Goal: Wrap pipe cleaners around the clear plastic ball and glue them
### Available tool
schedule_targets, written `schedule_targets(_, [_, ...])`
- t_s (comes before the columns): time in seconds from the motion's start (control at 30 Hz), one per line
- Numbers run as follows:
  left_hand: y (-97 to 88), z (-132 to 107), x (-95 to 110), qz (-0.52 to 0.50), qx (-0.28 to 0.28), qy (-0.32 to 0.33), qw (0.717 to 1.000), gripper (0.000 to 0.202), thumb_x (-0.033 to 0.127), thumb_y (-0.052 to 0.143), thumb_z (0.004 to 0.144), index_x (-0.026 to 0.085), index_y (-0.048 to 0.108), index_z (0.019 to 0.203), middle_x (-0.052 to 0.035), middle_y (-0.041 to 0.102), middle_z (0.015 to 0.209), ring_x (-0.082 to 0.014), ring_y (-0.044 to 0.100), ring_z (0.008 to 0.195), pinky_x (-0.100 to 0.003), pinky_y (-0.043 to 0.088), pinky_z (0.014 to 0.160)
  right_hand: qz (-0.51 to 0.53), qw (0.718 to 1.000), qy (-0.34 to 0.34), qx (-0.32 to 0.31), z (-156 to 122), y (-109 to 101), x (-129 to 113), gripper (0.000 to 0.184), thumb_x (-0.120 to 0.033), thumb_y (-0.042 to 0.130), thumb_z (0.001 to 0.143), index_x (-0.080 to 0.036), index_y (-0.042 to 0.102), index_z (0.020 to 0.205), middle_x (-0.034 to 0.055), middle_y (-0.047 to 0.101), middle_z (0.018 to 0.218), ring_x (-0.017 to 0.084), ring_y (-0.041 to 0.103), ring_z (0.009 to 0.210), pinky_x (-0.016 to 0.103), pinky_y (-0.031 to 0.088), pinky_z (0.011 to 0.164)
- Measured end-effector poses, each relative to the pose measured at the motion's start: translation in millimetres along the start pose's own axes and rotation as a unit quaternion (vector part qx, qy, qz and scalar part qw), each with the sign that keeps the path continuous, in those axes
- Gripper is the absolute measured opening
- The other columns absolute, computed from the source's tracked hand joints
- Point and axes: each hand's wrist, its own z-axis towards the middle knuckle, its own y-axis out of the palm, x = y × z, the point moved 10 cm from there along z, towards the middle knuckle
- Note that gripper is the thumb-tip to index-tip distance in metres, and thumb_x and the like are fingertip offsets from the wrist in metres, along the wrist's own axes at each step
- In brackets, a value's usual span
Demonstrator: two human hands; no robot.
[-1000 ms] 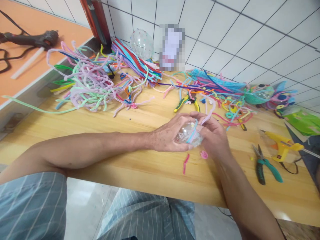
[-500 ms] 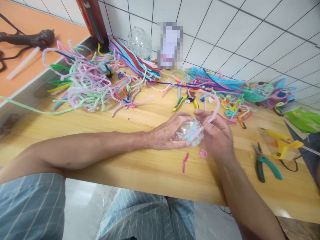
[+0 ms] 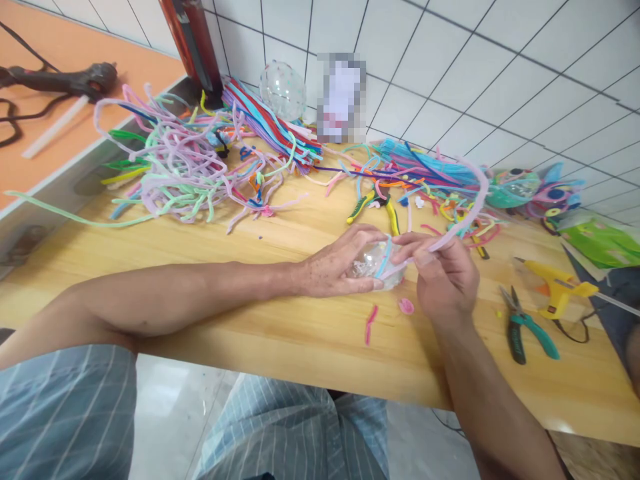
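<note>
My left hand point(image 3: 343, 263) is closed around a clear plastic ball point(image 3: 367, 263) held just over the table. A light blue pipe cleaner point(image 3: 385, 257) runs across the ball as a band. My right hand point(image 3: 445, 273) pinches a pale lilac pipe cleaner point(image 3: 473, 213) between thumb and fingers. One end of the lilac strip lies against the ball beside the blue band; the other arcs up and back over the table. Fingers of both hands hide part of the ball. In front of it lie a pink round piece point(image 3: 406, 306) and a short dark pink piece point(image 3: 371, 325).
Green-handled pliers point(image 3: 529, 327) and a yellow glue gun point(image 3: 555, 287) lie at the right. Yellow-black pliers point(image 3: 375, 205) lie behind my hands. Tangled pipe cleaners point(image 3: 175, 167) fill the back left. Another clear ball point(image 3: 283, 90) and a blurred-out phone-like object point(image 3: 343, 100) stand by the wall.
My right hand has moved slightly right, away from the ball, drawing the lilac pipe cleaner along. Its free arc now reaches farther right and higher. My left hand still holds the ball.
</note>
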Motion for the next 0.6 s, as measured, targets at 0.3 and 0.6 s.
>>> schedule_targets(0.3, [-0.3,-2.5,0.0,-0.005,0.000,-0.008,1.000,0.070,0.047,0.071,0.097,0.025,0.038,0.154,-0.0177,0.055,0.148,-0.0335,0.054,0.143,-0.059,0.050,0.119,0.018,0.999,0.036,0.008,5.2,-4.6,19.1,0.017,-0.046,0.078,0.093,-0.031,0.070,0.091,-0.0010,0.072,0.073,0.027,0.077,0.097,0.042,0.059,0.083])
schedule_targets(0.6, [2.3,-2.9,1.2,0.011,0.003,0.016,1.000,0.073,0.048,0.071,0.097,0.025,0.033,0.155,-0.0197,0.051,0.150,-0.0350,0.052,0.146,-0.062,0.049,0.120,0.039,0.999,0.026,-0.004,5.4,1.7,14.6,0.012,-0.042,0.078,0.094,-0.032,0.072,0.091,-0.0018,0.073,0.074,0.025,0.077,0.094,0.043,0.060,0.088])
